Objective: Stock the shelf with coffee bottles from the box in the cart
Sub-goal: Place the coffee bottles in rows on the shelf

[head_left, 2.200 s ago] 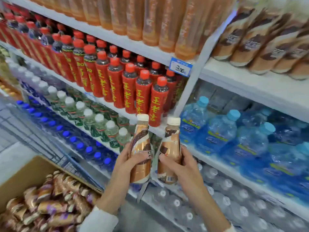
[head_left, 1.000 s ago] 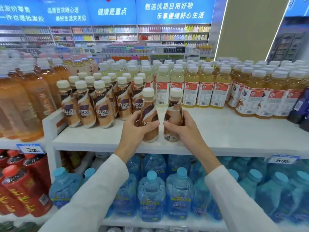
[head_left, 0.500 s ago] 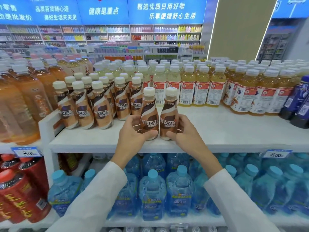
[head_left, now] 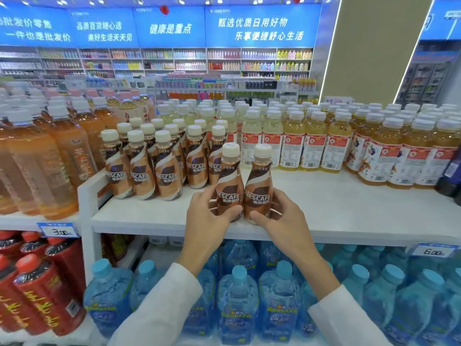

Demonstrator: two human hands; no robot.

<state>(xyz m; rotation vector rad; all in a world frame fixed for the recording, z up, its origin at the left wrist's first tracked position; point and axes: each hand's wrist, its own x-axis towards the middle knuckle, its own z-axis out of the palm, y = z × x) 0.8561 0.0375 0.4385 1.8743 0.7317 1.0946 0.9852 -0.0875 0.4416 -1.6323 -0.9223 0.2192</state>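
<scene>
Brown coffee bottles (head_left: pixel 229 182) now on shelf (head_left: pixel 336 208).

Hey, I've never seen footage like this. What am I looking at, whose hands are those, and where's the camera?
This is one picture from a wide-angle camera worn on a person's head. It looks forward and down, so you see their own arms in white sleeves. The left hand grips the left bottle of coffee and the right hand grips the right bottle. Both bottles are upright, side by side, at the front of a white shelf. More coffee bottles stand behind to the left, with yellow drinks to the right. Water bottles fill the shelf below.
</scene>
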